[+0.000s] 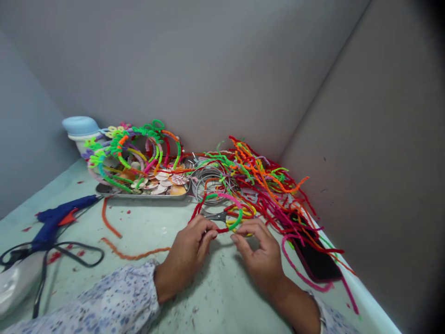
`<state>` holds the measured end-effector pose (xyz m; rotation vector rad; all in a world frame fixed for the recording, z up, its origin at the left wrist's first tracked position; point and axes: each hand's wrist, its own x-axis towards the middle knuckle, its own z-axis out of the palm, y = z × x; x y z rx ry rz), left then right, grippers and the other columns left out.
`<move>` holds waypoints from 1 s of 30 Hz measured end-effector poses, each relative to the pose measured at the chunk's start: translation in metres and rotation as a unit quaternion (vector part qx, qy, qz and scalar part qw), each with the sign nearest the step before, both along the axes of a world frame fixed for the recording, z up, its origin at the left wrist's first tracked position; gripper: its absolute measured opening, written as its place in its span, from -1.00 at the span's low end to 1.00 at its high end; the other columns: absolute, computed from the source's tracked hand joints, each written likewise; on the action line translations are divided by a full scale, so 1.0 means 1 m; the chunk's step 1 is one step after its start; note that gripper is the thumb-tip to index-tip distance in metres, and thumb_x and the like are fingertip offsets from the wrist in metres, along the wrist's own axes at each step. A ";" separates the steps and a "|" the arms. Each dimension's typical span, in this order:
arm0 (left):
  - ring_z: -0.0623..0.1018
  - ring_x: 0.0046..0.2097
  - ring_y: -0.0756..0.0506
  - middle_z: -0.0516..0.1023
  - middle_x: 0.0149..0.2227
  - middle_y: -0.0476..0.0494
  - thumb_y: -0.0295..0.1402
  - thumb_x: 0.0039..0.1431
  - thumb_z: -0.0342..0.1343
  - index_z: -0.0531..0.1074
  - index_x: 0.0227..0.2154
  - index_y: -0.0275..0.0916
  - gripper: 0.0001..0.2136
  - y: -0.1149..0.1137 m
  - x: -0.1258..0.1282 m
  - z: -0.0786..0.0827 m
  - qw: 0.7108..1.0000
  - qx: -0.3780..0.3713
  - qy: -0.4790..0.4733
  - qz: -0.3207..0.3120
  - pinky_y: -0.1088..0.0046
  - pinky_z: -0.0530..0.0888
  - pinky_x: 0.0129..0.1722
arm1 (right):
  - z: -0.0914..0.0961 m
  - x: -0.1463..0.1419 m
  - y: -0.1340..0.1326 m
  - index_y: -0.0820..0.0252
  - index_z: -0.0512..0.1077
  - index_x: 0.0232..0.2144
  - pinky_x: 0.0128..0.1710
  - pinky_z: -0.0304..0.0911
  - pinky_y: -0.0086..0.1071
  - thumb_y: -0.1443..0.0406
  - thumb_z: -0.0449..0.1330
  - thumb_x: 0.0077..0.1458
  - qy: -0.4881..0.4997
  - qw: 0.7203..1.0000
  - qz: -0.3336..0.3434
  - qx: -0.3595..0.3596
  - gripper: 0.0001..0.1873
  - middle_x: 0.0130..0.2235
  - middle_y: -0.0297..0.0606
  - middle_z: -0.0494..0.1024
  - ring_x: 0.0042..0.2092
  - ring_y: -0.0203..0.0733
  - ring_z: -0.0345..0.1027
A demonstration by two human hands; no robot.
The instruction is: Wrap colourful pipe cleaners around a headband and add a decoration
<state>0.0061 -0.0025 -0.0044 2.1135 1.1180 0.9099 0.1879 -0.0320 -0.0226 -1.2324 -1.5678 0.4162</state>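
Observation:
A ring wrapped in pipe cleaner, green, pink and red by sections, is held upright between my two hands. My left hand is closed, its thumb and fingertips pinching the red stretch at the bottom left. My right hand is closed at the lower right, fingers curled and thumb beside the green stretch; the exact contact is partly hidden. Just behind the ring lie scissors with dark blades and red-and-yellow handles. Coiled silver wire rests beyond them.
A metal tray of seashells stands at back left, with finished colourful pipe-cleaner rings and a blue-lidded container. A blue glue gun with a cable lies left. Loose pipe cleaners partly cover a phone at right.

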 end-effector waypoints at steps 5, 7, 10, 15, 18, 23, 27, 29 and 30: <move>0.46 -0.25 -0.04 0.45 -0.28 -0.09 -0.38 0.33 -0.10 0.39 -0.28 -0.22 -0.84 0.000 -0.001 -0.007 0.998 0.036 0.027 -0.043 0.46 0.39 -0.25 | 0.003 0.001 0.000 0.08 0.42 -0.17 -0.07 0.24 -0.16 0.37 0.19 0.12 -0.157 0.978 0.007 0.136 -0.80 -0.18 -0.24 0.51 -0.10 -0.13 0.37; 0.47 -0.24 -0.04 0.45 -0.27 -0.09 -0.39 0.34 -0.11 0.38 -0.26 -0.21 -0.84 0.000 -0.001 -0.008 0.997 0.050 0.038 -0.050 0.46 0.40 -0.24 | 0.003 0.001 0.001 0.09 0.42 -0.17 -0.04 0.21 -0.13 0.38 0.17 0.14 -0.199 0.970 0.035 0.135 -0.81 -0.21 -0.26 0.53 -0.13 -0.14 0.38; 0.49 -0.23 -0.04 0.47 -0.25 -0.10 -0.43 0.33 -0.11 0.38 -0.23 -0.22 -0.84 0.000 -0.002 -0.008 0.994 0.075 0.052 -0.054 0.46 0.43 -0.23 | 0.002 0.000 0.003 0.12 0.42 -0.18 -0.02 0.18 -0.11 0.39 0.15 0.16 -0.224 0.965 0.051 0.125 -0.83 -0.26 -0.28 0.56 -0.19 -0.17 0.40; 0.50 -0.16 -0.04 0.45 -0.19 -0.11 -0.46 0.31 -0.07 0.41 -0.18 -0.18 -0.83 -0.002 -0.002 -0.008 0.993 0.097 0.036 -0.052 0.46 0.46 -0.20 | 0.002 -0.001 0.002 0.12 0.42 -0.16 -0.03 0.19 -0.12 0.40 0.12 0.17 -0.224 0.966 0.046 0.118 -0.81 -0.29 -0.28 0.56 -0.23 -0.19 0.40; 0.50 -0.17 -0.03 0.38 -0.05 -0.15 -0.45 0.27 -0.01 0.37 -0.08 -0.14 -0.80 -0.006 -0.001 -0.008 0.995 0.093 0.006 -0.023 0.45 0.48 -0.19 | 0.001 0.000 0.002 0.13 0.41 -0.21 -0.05 0.20 -0.12 0.40 0.11 0.17 -0.208 0.971 0.029 0.118 -0.85 -0.30 -0.28 0.55 -0.23 -0.18 0.38; 0.48 -0.32 0.03 0.37 -0.04 -0.18 -0.43 0.26 0.01 0.29 0.01 -0.15 -0.73 -0.009 0.000 -0.004 0.997 0.071 -0.040 0.004 0.50 0.49 -0.32 | -0.002 0.003 0.003 0.12 0.38 -0.26 -0.06 0.21 -0.14 0.39 0.11 0.17 -0.155 0.981 -0.048 0.106 -0.90 -0.29 -0.27 0.51 -0.19 -0.16 0.36; 0.51 -0.23 -0.02 0.40 0.00 -0.21 -0.44 0.24 0.02 0.29 0.05 -0.15 -0.68 -0.007 0.000 -0.006 0.997 0.073 0.008 -0.034 0.44 0.50 -0.22 | -0.002 0.003 0.002 0.12 0.36 -0.26 -0.10 0.25 -0.18 0.37 0.09 0.17 -0.124 0.984 -0.072 0.107 -0.91 -0.29 -0.27 0.48 -0.17 -0.14 0.34; 0.52 -0.16 -0.06 0.36 0.06 -0.25 -0.46 0.22 0.03 0.27 0.09 -0.15 -0.63 -0.005 0.000 -0.007 0.996 0.077 0.035 -0.043 0.40 0.49 -0.17 | -0.002 0.002 0.002 0.11 0.36 -0.26 -0.09 0.25 -0.18 0.37 0.08 0.17 -0.121 0.984 -0.070 0.111 -0.91 -0.29 -0.27 0.48 -0.17 -0.14 0.33; 0.52 -0.14 -0.08 0.35 0.07 -0.27 -0.47 0.21 0.02 0.29 0.07 -0.15 -0.64 -0.005 0.001 -0.008 0.995 0.076 0.046 -0.043 0.39 0.49 -0.17 | -0.002 0.002 0.002 0.11 0.36 -0.26 -0.08 0.24 -0.18 0.38 0.08 0.17 -0.123 0.984 -0.069 0.112 -0.90 -0.28 -0.27 0.48 -0.16 -0.15 0.33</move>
